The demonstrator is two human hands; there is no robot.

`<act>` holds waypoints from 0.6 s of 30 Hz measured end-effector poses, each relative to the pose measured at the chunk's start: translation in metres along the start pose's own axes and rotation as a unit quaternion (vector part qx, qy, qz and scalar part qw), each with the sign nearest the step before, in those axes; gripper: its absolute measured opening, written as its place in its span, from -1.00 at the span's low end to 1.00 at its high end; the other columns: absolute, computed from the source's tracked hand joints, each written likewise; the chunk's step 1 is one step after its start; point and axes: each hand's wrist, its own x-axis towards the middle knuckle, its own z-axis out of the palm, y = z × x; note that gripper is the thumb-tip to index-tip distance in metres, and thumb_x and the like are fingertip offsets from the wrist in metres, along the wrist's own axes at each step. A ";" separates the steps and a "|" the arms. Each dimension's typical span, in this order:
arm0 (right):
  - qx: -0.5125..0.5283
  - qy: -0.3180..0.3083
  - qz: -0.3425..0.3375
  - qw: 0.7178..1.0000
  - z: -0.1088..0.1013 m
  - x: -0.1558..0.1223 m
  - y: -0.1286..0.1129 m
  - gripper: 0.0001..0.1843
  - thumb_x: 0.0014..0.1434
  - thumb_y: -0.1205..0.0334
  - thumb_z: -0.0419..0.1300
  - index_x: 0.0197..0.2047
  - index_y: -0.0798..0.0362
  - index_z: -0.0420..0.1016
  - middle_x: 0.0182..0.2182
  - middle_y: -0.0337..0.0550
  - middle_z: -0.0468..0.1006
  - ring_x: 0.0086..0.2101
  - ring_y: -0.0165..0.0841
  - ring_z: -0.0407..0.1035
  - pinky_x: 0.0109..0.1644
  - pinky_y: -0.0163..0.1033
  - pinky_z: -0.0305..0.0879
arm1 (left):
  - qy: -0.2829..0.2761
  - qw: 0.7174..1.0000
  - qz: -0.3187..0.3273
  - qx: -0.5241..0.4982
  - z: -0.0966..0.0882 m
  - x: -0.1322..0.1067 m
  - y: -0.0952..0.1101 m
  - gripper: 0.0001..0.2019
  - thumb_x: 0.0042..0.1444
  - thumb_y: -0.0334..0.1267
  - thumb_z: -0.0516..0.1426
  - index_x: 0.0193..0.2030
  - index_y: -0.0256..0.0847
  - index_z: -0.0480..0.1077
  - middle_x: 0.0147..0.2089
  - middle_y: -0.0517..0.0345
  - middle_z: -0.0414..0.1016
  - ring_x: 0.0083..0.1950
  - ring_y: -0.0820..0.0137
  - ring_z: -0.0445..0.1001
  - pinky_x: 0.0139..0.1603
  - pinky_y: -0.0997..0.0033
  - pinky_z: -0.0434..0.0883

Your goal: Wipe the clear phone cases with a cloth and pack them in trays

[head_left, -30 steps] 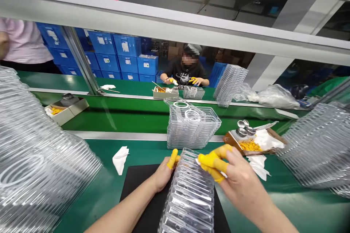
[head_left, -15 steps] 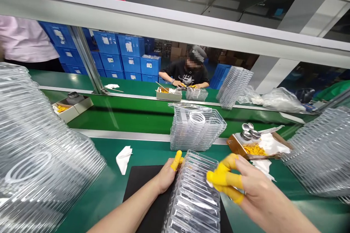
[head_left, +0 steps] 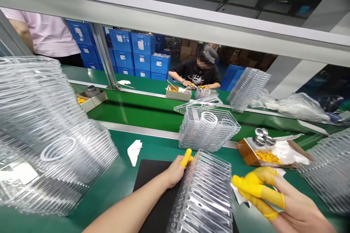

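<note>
While left hand (head_left: 175, 173) grips, clear plastic tray stack (head_left: 203, 196) runs lengthwise forward.

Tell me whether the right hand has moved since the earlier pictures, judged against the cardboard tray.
Yes. The right hand has moved rightward and nearer the wearer, judged against the cardboard tray.

— Where is the left hand (head_left: 173, 174)?
— Lower centre, thumb (head_left: 186, 157) raised, forearm (head_left: 120, 216) entering from lower left.
— The right hand (head_left: 296, 209)?
— Lower right, fingers (head_left: 254, 185) curled, pointing left.
</note>
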 end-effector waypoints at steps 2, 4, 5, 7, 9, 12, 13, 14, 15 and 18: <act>0.012 0.018 0.009 1.000 0.014 0.009 -0.013 -0.67 0.26 0.32 0.14 0.03 -0.20 0.51 -0.29 -0.13 0.51 -0.31 -0.25 0.41 -0.29 -0.18 0.39 | -0.005 1.000 0.002 0.002 0.000 0.000 -0.001 -0.42 0.22 0.26 -0.01 -0.38 -0.28 0.45 -0.39 0.18 0.47 -0.31 0.33 0.45 -0.21 0.30 0.35; 0.013 0.002 0.002 1.000 0.028 0.015 -0.025 -0.67 0.26 0.32 0.13 0.01 -0.23 0.52 -0.35 -0.13 0.50 -0.30 -0.23 0.39 -0.25 -0.13 0.38 | -0.013 1.000 0.004 0.006 -0.002 0.000 -0.001 -0.46 0.26 0.21 -0.02 -0.33 -0.29 0.45 -0.35 0.17 0.49 -0.28 0.33 0.48 -0.19 0.27 0.39; 0.011 -0.015 -0.006 1.000 0.031 0.013 -0.027 -0.68 0.25 0.29 0.15 0.01 -0.24 0.52 -0.37 -0.14 0.49 -0.31 -0.23 0.38 -0.24 -0.12 0.38 | -0.015 1.000 0.005 0.009 -0.002 0.001 -0.002 -0.50 0.27 0.17 0.00 -0.31 -0.29 0.45 -0.33 0.18 0.49 -0.27 0.33 0.49 -0.18 0.26 0.41; 0.001 -0.027 -0.004 1.000 0.027 0.004 -0.024 -0.69 0.26 0.24 0.15 0.03 -0.27 0.51 -0.40 -0.14 0.49 -0.34 -0.22 0.39 -0.24 -0.10 0.38 | -0.018 1.000 0.007 0.017 -0.004 0.001 -0.005 -0.59 0.27 0.07 0.08 -0.28 -0.30 0.44 -0.30 0.19 0.49 -0.25 0.32 0.50 -0.16 0.25 0.44; -0.003 -0.019 0.010 1.000 0.015 -0.008 -0.016 -0.68 0.26 0.20 0.16 0.04 -0.33 0.49 -0.42 -0.15 0.49 -0.38 -0.21 0.40 -0.29 -0.12 0.38 | -0.017 1.000 0.007 0.022 -0.006 0.002 -0.008 -0.65 0.26 0.01 0.12 -0.26 -0.31 0.44 -0.27 0.19 0.49 -0.23 0.30 0.51 -0.16 0.24 0.46; 0.004 -0.008 0.023 1.000 0.008 -0.011 -0.010 -0.69 0.27 0.19 0.14 0.03 -0.34 0.49 -0.41 -0.16 0.48 -0.41 -0.23 0.41 -0.35 -0.15 0.39 | -0.019 1.000 0.004 0.024 -0.007 0.002 -0.009 -0.65 0.28 0.00 0.11 -0.23 -0.31 0.44 -0.24 0.18 0.50 -0.20 0.29 0.52 -0.14 0.23 0.46; 0.009 -0.013 0.019 1.000 0.012 -0.007 -0.013 -0.71 0.27 0.19 0.14 0.01 -0.32 0.51 -0.39 -0.15 0.49 -0.40 -0.24 0.41 -0.32 -0.16 0.40 | -0.021 0.999 0.003 0.024 -0.006 0.002 -0.008 -0.63 0.28 0.02 0.09 -0.23 -0.31 0.45 -0.24 0.17 0.50 -0.20 0.29 0.52 -0.14 0.23 0.46; 0.013 -0.024 0.011 1.000 0.018 -0.003 -0.017 -0.73 0.28 0.20 0.14 -0.01 -0.29 0.52 -0.37 -0.14 0.49 -0.37 -0.25 0.42 -0.28 -0.16 0.41 | -0.024 0.999 0.003 0.024 -0.006 0.002 -0.007 -0.61 0.28 0.04 0.08 -0.23 -0.31 0.45 -0.25 0.17 0.50 -0.20 0.29 0.52 -0.14 0.22 0.46; 0.017 -0.036 0.002 0.999 0.025 0.002 -0.022 -0.76 0.28 0.19 0.14 -0.04 -0.26 0.54 -0.35 -0.14 0.50 -0.34 -0.25 0.42 -0.23 -0.15 0.42 | -0.026 0.999 0.003 0.025 -0.006 0.003 -0.006 -0.60 0.29 0.05 0.07 -0.23 -0.31 0.45 -0.25 0.17 0.50 -0.20 0.29 0.52 -0.14 0.22 0.46; 0.019 -0.066 -0.013 0.998 0.032 0.006 -0.032 -0.80 0.29 0.16 0.14 -0.08 -0.21 0.56 -0.34 -0.16 0.51 -0.32 -0.28 0.41 -0.18 -0.17 0.41 | -0.029 0.999 0.005 0.031 -0.006 0.004 -0.006 -0.61 0.29 0.04 0.07 -0.22 -0.31 0.45 -0.24 0.17 0.51 -0.19 0.28 0.52 -0.13 0.21 0.46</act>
